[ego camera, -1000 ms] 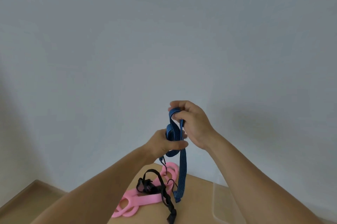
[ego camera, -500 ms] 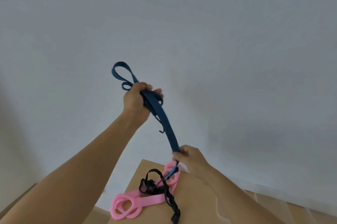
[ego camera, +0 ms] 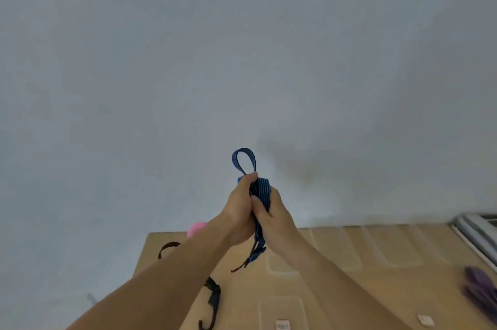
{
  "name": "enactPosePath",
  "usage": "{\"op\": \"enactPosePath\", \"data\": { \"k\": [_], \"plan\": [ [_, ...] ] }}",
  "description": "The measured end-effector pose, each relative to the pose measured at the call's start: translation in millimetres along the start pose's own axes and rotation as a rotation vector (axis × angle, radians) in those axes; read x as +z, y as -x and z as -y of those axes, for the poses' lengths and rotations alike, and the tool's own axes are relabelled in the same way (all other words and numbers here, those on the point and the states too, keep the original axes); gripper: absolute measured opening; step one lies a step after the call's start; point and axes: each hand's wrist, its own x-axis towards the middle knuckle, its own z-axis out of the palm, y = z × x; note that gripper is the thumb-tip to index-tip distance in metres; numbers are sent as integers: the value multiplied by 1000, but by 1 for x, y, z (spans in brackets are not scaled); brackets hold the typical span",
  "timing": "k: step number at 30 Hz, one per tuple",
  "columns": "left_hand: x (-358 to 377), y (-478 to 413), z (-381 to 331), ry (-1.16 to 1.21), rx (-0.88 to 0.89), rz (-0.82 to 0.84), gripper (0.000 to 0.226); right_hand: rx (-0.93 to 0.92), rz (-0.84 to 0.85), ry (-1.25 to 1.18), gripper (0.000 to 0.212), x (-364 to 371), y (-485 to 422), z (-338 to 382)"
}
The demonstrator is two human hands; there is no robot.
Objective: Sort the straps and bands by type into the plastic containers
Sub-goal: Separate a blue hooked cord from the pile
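Black strap [ego camera: 213, 300] on worktop [ego camera: 242, 302], below-left of blue strap [ego camera: 262, 191], partly under left forearm. Purple bands [ego camera: 481, 289], blurred, far right of blue strap. Blue strap held up over worktop, bunched; loop sticks up above hands, dark hook end dangles below. Left hand [ego camera: 239, 211] grip closed round blue strap; right hand [ego camera: 277, 219] grip same, hands touching. Clear containers [ego camera: 398, 265] lower right of blue strap. Pink band [ego camera: 196, 229] lower left, at worktop's far edge, mostly hidden by left arm.

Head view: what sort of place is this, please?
Likely a plain indoor sorting spot: a wooden table against a bare pale wall, clear plastic containers on it, a blue strap gripped by the left hand and right hand.
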Motion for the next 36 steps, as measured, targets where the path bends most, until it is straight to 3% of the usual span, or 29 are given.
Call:
{"op": "enactPosePath", "data": {
  "k": [2, 5, 7, 11, 14, 18, 20, 23, 27, 31, 36],
  "plan": [
    [23, -12, 23, -150, -99, 147, 42, 36, -61, 68, 25, -42, 13, -20],
    [64, -32, 57, -539, -179, 210, 51, 104, -159, 247, 32, -109, 35, -53],
    [97, -45, 84, -665, -234, 300, 59, 139, -235, 336, 37, -151, 52, -71],
    [172, -65, 143, -577, -348, 450, 48, 191, -447, 378, 37, -229, 86, -93],
    [226, -75, 185, -565, -389, 494, 43, 223, -496, 469, 42, -287, 108, -114],
    [274, -96, 228, -699, -509, 506, 60, 274, -483, 436, 52, -348, 129, -141],
    [291, -106, 245, -758, -593, 551, 73, 292, -500, 447, 45, -373, 133, -154],
    [310, -115, 261, -894, -569, 519, 82, 335, -572, 453, 24, -415, 133, -175],
    [313, -122, 272, -872, -479, 367, 53, 495, -611, 309, 10, -475, 124, -198],
    [296, -132, 273, -1034, -455, 302, 41, 740, -629, 177, 13, -517, 115, -235],
    [272, -143, 263, -1068, -430, 207, 29, 803, -668, 272, 9, -534, 99, -281]
  ]
}}
